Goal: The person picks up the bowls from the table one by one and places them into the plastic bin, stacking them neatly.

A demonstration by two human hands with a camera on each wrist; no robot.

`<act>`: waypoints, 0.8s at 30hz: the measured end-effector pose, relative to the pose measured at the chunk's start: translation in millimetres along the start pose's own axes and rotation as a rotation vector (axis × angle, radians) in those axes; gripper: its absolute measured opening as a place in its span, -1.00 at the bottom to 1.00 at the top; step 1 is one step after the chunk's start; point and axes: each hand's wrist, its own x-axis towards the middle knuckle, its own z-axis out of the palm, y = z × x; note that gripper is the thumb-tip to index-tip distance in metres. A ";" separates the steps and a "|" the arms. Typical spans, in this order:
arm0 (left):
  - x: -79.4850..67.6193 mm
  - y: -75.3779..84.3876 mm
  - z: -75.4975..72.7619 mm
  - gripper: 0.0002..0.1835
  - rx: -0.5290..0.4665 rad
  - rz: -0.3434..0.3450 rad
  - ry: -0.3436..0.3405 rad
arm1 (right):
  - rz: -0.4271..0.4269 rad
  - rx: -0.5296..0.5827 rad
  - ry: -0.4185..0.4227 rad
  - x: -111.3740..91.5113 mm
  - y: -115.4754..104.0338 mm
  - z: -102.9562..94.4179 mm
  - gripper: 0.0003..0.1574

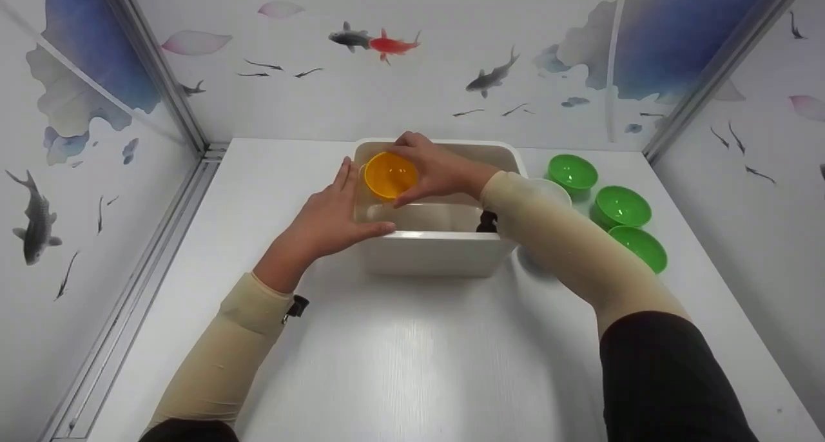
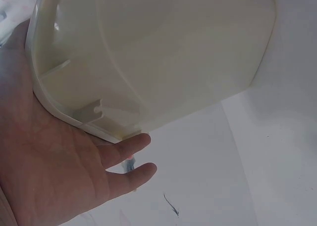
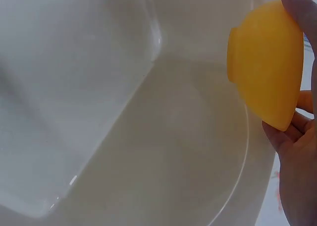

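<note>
A yellow bowl [image 1: 390,174] is tilted over the left part of a white plastic bin [image 1: 432,255], its opening facing up in the head view. My right hand [image 1: 441,168] grips the bowl by its rim. In the right wrist view the bowl [image 3: 270,65] shows its outer side and foot ring above the bin's inner floor. My left hand [image 1: 322,220] rests against the bin's left end, fingers straight along the rim and thumb over the front edge. The left wrist view shows this palm [image 2: 64,171] pressed on the rim of the bin's outer wall [image 2: 188,52].
Three green bowls [image 1: 621,205] stand right of the bin, two of them touching. A whitish round dish [image 1: 551,189] sits by the bin's right end, partly hidden under my right forearm. The table [image 1: 387,365] is bounded by printed wall panels [image 1: 412,100] with fish.
</note>
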 end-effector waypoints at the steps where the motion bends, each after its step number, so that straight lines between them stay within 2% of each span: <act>1: -0.1 0.1 -0.1 0.58 0.005 0.003 -0.001 | -0.011 -0.018 -0.014 1.1 1.2 1.4 0.45; 7: -1.1 0.4 -0.1 0.59 0.009 0.005 -0.005 | -0.012 -0.063 -0.089 4.1 4.4 7.2 0.41; 14: -1.8 0.4 -0.3 0.58 0.007 0.005 -0.002 | -0.008 -0.064 -0.144 7.5 5.5 14.4 0.30; 24: -0.2 0.5 0.8 0.53 0.007 0.010 0.001 | 0.029 -0.085 -0.257 11.2 3.5 21.0 0.34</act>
